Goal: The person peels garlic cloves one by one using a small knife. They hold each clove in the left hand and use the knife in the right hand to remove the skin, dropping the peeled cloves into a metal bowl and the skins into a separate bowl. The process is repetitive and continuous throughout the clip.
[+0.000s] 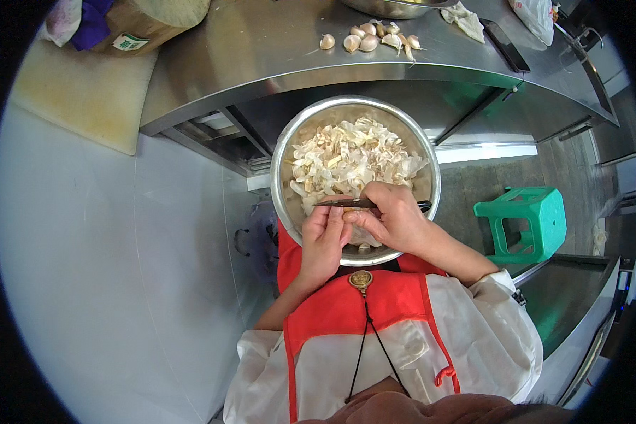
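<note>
A wide metal bowl [353, 99] rests on my lap, holding a heap of papery garlic skins [357, 152]. Over its near side, my right hand [397, 215] is closed around the black handle of a small knife [338, 203]. The dark blade points left across the fingertips of my left hand [323, 237]. Those fingers pinch what looks like a garlic clove, a small yellowish bit of it showing between the hands; the rest is hidden. Below my right hand, more skins lie inside the bowl.
Ahead is a steel counter [275, 49] with several garlic bulbs and cloves [367, 37], a metal basin [396, 7], a crumpled cloth [464, 21] and a phone [505, 46]. A green stool [526, 222] stands at the right. At upper left lies a cutting board [85, 92].
</note>
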Demonstrator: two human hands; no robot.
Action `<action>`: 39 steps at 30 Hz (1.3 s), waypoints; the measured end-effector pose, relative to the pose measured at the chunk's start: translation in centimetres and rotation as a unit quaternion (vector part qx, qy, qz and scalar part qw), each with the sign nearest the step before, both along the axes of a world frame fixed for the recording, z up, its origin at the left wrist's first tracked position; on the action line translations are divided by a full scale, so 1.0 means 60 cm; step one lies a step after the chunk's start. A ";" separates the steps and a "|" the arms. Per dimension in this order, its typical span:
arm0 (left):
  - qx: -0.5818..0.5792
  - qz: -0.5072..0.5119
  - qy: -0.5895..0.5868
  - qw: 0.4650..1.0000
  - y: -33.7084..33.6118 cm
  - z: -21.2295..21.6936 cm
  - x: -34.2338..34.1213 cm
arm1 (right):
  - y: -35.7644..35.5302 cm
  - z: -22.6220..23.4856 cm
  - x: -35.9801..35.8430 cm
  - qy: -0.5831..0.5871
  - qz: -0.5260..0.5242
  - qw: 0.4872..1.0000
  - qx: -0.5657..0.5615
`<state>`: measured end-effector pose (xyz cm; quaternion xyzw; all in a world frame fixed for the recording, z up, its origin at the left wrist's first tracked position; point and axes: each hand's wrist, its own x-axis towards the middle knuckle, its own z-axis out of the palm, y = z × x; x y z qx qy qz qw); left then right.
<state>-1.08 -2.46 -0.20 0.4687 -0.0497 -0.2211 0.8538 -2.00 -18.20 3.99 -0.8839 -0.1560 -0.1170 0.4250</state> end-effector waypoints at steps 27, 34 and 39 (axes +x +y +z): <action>-0.152 -0.093 0.155 0.972 0.006 0.034 0.013 | -0.011 -0.005 0.006 0.076 0.103 0.989 0.072; -0.202 -0.135 0.145 0.959 0.012 0.039 0.019 | -0.012 0.027 -0.001 0.115 0.115 0.981 0.104; -0.163 -0.130 0.104 0.973 0.015 0.038 0.020 | -0.005 0.017 -0.002 0.104 0.097 0.986 0.087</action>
